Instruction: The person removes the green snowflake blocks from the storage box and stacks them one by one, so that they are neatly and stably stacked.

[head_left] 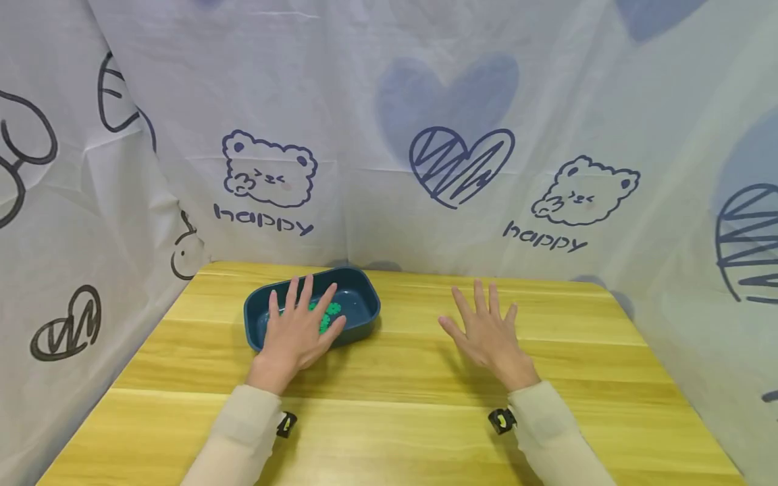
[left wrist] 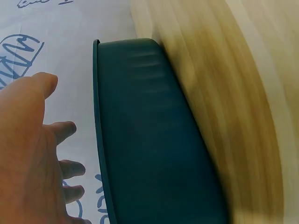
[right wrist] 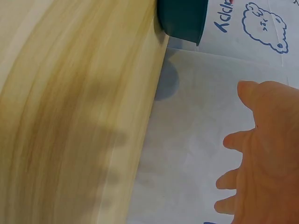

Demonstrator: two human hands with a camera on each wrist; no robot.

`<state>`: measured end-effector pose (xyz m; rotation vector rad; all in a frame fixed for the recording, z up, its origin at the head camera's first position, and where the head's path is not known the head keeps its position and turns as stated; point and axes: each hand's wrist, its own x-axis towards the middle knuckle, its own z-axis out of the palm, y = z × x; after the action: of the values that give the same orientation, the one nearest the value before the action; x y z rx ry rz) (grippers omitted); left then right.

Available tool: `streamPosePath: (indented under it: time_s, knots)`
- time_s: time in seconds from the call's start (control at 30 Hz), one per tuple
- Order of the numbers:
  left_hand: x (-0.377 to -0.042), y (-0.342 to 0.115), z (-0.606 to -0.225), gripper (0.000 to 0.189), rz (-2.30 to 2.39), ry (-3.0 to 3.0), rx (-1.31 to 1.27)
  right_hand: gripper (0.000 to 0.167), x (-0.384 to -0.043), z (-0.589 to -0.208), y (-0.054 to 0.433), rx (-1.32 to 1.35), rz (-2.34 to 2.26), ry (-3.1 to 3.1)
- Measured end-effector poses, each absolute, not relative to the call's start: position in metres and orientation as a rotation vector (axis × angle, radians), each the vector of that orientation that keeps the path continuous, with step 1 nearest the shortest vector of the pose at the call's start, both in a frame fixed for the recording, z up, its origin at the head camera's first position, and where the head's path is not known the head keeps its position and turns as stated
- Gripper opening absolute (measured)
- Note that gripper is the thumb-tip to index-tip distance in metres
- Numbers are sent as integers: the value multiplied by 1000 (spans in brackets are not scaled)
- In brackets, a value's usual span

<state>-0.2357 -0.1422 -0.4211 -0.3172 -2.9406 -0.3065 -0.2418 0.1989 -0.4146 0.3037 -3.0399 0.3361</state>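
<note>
Bin [head_left: 358, 310] below left hand [head_left: 294, 337], nearer one; long axis roughly left-right, right end farther. Right hand [head_left: 489, 339] well right. Both spread, holding nothing. Green pieces [head_left: 333, 308] inside.

The bin [head_left: 357, 310] is dark teal, the pieces [head_left: 333, 308] green, the table [head_left: 389, 432] streaked yellow.

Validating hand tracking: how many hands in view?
2: the left hand, overlapping the dark tub in the head view; the right hand, above the table, right of the tub.
</note>
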Motion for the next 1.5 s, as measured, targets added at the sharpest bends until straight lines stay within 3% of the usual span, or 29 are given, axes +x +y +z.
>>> streamPosePath:
  time_s: [0.3,0.8,1.2,1.5]
  knots:
    - [-237,-176,-413,69,-391,-2953,-240,75,-252,-417,201,506,649,-2983]
    - [-241,-258,-419,68,-900,-2958,-190,48,-284,-417,155,687,1293,-2711]
    - [-232,-276,-431,62,-1231,-2921,-123,40,-299,-422,105,764,1541,-2614]
    - [-224,-280,-444,60,-1544,-2787,-158,28,-302,-422,75,844,1457,-2663]
